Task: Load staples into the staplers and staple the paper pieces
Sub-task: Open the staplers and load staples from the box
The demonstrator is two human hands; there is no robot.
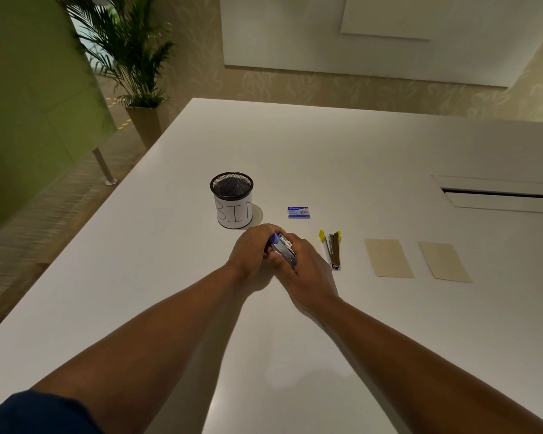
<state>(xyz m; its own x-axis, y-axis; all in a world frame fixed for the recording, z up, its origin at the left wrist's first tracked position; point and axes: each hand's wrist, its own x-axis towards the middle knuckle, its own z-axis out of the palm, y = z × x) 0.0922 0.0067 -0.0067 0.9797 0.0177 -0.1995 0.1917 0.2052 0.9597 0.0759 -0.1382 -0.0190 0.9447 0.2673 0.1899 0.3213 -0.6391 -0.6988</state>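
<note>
While our two hands meet over the middle of the white table (157, 277), we hold a blue stapler (283, 249) between them, lifted a little off the surface. Our left hand (254, 252) curls round its blue end, and our right hand (308, 270) wraps the metal body from the other side, fingers bent about it, so both hands are clamped on the same tool. Whether the stapler's magazine is open we cannot tell, since our fingers cover most of it.

Just beyond our left hand stands a black mesh cup (232, 200) with a white paper label marked "BIN"; something dark blue lies at its bottom, too dim to name. To its right, apart from it, a small blue staple box (298, 212) lies flat. Near our right hand a yellow stapler (332, 249) lies hinged open, its arms spread in a narrow V. Further right, two tan paper pieces lie side by side without touching, the nearer one (388, 258) and the farther one (444, 261).

A closed cable hatch (502, 195) is set into the tabletop at the far right. Past the table's left corner stands a potted palm (132, 57).
</note>
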